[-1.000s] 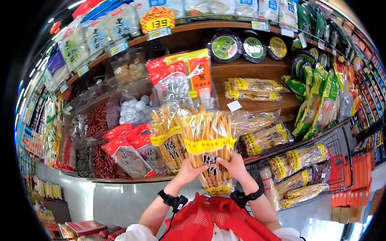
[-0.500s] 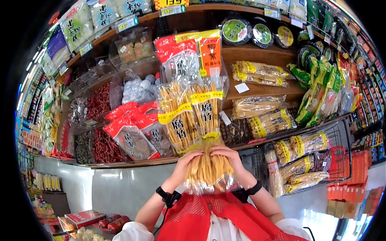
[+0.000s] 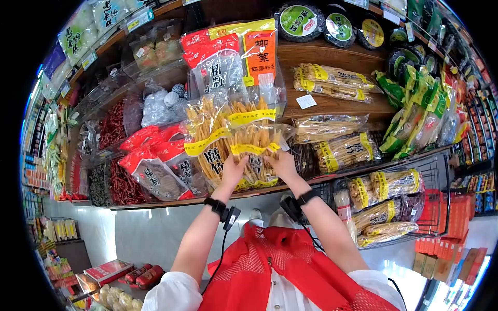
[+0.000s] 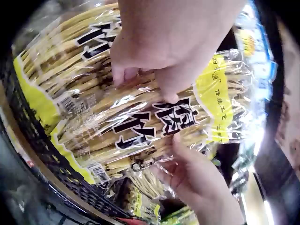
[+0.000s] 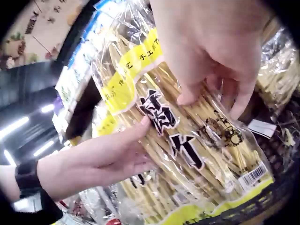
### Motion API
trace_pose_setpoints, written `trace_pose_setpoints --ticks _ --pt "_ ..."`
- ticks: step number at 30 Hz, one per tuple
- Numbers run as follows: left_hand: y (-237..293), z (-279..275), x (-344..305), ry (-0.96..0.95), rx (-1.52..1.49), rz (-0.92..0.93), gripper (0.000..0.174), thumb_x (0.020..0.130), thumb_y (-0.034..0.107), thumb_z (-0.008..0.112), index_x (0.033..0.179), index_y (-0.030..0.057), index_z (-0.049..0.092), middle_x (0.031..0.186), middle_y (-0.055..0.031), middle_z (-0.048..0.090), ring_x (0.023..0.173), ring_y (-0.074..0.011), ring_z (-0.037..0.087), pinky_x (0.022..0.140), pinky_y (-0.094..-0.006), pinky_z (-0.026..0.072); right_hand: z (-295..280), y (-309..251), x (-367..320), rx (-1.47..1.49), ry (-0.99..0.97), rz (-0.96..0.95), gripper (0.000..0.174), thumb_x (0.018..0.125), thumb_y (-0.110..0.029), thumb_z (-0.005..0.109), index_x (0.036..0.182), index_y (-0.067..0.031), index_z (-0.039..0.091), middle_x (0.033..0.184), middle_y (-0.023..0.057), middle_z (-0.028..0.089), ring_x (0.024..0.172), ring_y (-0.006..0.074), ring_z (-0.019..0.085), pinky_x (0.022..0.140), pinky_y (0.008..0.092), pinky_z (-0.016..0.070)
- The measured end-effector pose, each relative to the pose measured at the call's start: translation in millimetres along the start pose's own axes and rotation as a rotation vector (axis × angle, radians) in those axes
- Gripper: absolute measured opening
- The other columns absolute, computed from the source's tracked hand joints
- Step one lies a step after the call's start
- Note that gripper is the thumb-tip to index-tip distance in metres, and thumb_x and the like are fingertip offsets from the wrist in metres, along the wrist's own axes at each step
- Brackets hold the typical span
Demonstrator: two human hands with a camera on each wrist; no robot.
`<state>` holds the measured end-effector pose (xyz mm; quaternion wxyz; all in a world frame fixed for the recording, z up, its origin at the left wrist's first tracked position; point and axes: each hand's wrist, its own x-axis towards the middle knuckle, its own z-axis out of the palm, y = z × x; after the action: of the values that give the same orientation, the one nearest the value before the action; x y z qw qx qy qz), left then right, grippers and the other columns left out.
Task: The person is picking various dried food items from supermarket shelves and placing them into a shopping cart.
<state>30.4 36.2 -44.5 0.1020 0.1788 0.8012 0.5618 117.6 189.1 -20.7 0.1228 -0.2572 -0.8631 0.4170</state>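
Hands on either side keep the bean-curd stick packet [image 3: 255,155] upright: it stands on the shelf [image 3: 155,205], leaning back on the like packets [image 3: 207,136] behind it, just right of the red bags [image 3: 168,151]. Your left hand [image 3: 234,168] lies with its fingers [image 5: 129,133] nearly straight and flat on the front, likely to press the slippery film back. Your right hand [image 3: 282,165] bends its fingers [image 5: 240,91] onto the other edge and grips it, which should stop it sliding sideways. Half a second ago you held the packet low, below the shelf edge and near your chest; now it is raised into the row, your arms stretched out.
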Motion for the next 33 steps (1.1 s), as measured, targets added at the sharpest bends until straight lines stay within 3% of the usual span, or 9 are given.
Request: trace_pose_setpoints --ticks 3,8,11,13,14,19,27,28,33 --pt "-25.5 8.7 24.5 -0.023 0.054 -0.288 0.03 0.084 0.021 0.056 0.104 -0.0018 0.051 0.087 -0.0115 0.061 0.074 -0.0155 0.055 0.066 -0.0267 0.0423 29.3 28.9 24.6 0.059 0.011 0.025 0.034 0.074 -0.031 0.064 0.073 0.002 0.055 0.067 0.02 0.057 0.067 0.0357 0.057 0.057 0.0404 0.0431" --pt "-18.4 8.7 26.9 -0.09 0.289 -0.38 0.032 0.081 0.021 0.06 0.1 -0.0032 0.051 0.074 -0.0089 0.058 0.065 -0.0136 0.053 0.061 -0.0264 0.0429 19.5 25.8 44.0 -0.123 -0.225 0.199 0.037 0.078 -0.031 0.059 0.097 0.0005 0.053 0.088 0.02 0.06 0.085 0.0346 0.057 0.072 0.0429 0.0454" --pt "5.7 7.2 4.4 0.082 0.069 -0.191 0.031 0.075 0.02 0.065 0.093 -0.0019 0.052 0.077 -0.0141 0.057 0.068 -0.0255 0.055 0.063 -0.0359 0.0434 2.0 13.3 35.4 -0.091 -0.143 0.176 0.036 0.077 -0.031 0.061 0.094 -0.0019 0.05 0.082 0.0169 0.061 0.079 0.0339 0.058 0.065 0.0421 0.0466" --pt "37.6 3.5 -13.4 0.324 0.71 0.298 0.038 0.072 0.011 0.064 0.106 0.0029 0.049 0.105 -0.0167 0.051 0.096 -0.0267 0.05 0.082 -0.0397 0.0388 -2.0 20.1 30.2 -0.048 -0.053 0.088 0.035 0.075 -0.028 0.064 0.094 -0.0037 0.046 0.076 0.013 0.059 0.072 0.0331 0.058 0.059 0.0411 0.0467" --pt "39.3 1.4 -19.8 0.142 0.697 0.287 0.046 0.071 0.009 0.061 0.114 0.0075 0.046 0.126 -0.0131 0.037 0.116 -0.0284 0.035 0.096 -0.0435 0.0277 -8.8 17.9 28.8 -0.016 -0.029 -0.021 0.035 0.075 -0.025 0.064 0.094 -0.0035 0.045 0.075 0.0124 0.058 0.069 0.0335 0.057 0.059 0.0411 0.0465" --pt "46.4 22.8 1.3 -0.141 1.153 0.728 0.053 0.075 0.019 0.056 0.125 0.0114 0.039 0.136 -0.002 0.03 0.122 -0.0293 0.029 0.101 -0.0461 0.0214 -4.6 18.3 49.9 0.009 -0.04 -0.489 0.032 0.073 -0.009 0.059 0.1 -0.0025 0.043 0.091 0.0175 0.053 0.082 0.0349 0.053 0.07 0.0402 0.0449" --pt "61.0 47.1 12.6 -0.295 1.304 0.534 0.063 0.079 0.036 0.053 0.132 0.012 0.031 0.141 -0.0038 0.019 0.128 -0.0281 0.019 0.103 -0.0459 0.0187 -44.6 31.9 67.9 0.131 -0.247 -0.267 0.021 0.077 -0.007 0.05 0.097 -0.003 0.05 0.093 0.0186 0.055 0.09 0.0363 0.052 0.075 0.0409 0.0439" --pt "60.4 45.9 10.2 -0.375 1.317 0.541 0.062 0.079 0.035 0.053 0.132 0.0121 0.031 0.141 -0.0043 0.02 0.129 -0.0274 0.018 0.103 -0.0461 0.0183 -45.7 49.3 74.4 0.085 -0.079 -0.317 0.018 0.075 -0.007 0.052 0.093 -0.0043 0.053 0.086 0.0168 0.056 0.087 0.0348 0.053 0.074 0.0395 0.0444" --pt "64.6 50.1 -2.6 -0.476 1.155 0.48 0.06 0.076 0.031 0.057 0.128 0.0098 0.037 0.138 -0.0081 0.025 0.129 -0.0248 0.019 0.104 -0.046 0.0171 -72.4 121.2 112.5 -0.525 0.012 -0.214 0.043 0.072 -0.006 0.051 0.114 -0.0029 0.042 0.119 0.0178 0.042 0.114 0.0331 0.039 0.094 0.0439 0.0335"
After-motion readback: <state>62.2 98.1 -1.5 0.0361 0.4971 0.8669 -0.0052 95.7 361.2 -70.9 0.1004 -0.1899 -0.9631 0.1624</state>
